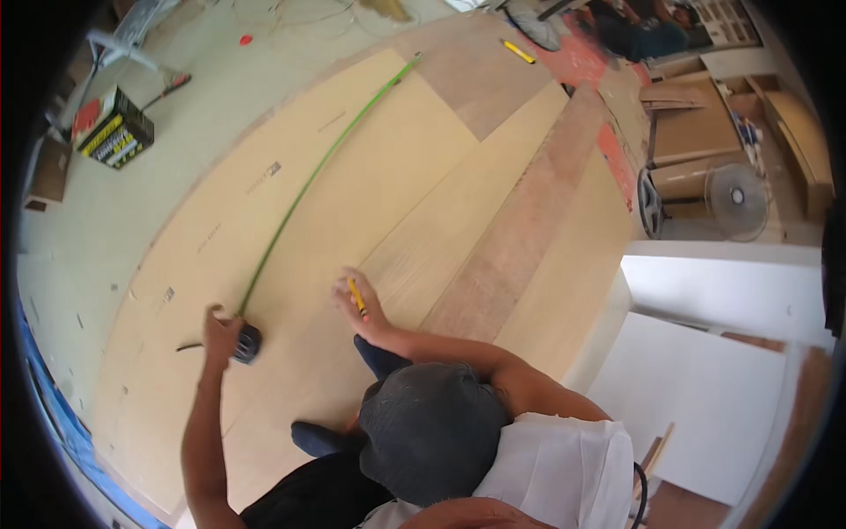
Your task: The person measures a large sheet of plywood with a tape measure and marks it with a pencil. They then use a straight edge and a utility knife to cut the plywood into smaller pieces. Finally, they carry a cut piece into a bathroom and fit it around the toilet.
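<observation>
Green tape [307, 182] is lying across the pale wood boards [388, 176], running out from its black case [248, 342]. The left hand [220, 333] is holding that case, and the right hand [370, 310] is gripping a yellow tool [355, 295], maybe a marker. Lying flat and straight is what should be helping the tape most, I think. Over left, a box [115, 132] is showing big yellow letters; tiny dark print is dotting the boards, too small for reading.

Wide downward fisheye from above
</observation>
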`<state>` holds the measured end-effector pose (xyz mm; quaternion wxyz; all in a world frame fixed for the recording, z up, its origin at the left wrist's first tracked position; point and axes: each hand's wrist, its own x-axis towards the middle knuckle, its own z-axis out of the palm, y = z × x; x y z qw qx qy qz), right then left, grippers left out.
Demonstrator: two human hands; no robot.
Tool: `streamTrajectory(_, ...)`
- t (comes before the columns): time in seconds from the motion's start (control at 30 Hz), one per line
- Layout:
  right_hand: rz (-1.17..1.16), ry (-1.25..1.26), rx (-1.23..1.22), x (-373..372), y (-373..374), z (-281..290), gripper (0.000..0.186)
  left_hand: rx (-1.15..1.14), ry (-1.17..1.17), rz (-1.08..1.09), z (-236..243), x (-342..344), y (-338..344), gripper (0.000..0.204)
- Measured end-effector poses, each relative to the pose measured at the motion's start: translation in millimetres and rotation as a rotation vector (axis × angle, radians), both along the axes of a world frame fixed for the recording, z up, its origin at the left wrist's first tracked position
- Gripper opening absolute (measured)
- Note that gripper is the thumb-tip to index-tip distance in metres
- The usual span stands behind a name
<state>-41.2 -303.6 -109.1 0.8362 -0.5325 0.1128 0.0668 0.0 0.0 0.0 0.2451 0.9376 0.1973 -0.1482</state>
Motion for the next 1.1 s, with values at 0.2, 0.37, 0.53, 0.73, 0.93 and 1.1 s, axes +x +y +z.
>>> streamTrajectory(0.2, 0.262, 0.365, -0.070, -61, -117, 45, 0.061, -0.610, 0.338, -0.080, -61, -91, -233, 0.035)
streamTrajectory(0.37, 0.213, 0.247, -0.364, -80, -137, 24, 0.057, -0.783, 0.548, 0.037, -38, -91, -294, 0.042)
streamTrajectory(0.53, 0.247, 0.249, -0.171, -70, -142, 63, 0.051, -0.872, 0.442, 0.063, -17, -72, -282, 0.049)
streamTrajectory(0.73, 0.471, 0.563, 0.278, -96, -165, 34, 0.040, -0.883, 0.580, -0.052, -9, -76, -284, 0.066)
streamTrajectory(0.93, 0.598, 0.759, -0.184, -90, -190, 103, 0.044, -0.953, 0.660, -0.072, -13, -87, -293, 0.064)
streamTrajectory(1.1, 0.616, 0.659, -0.395, -107, -233, 104, 0.056, -0.916, 0.588, -0.153, -7, -70, -282, 0.056)
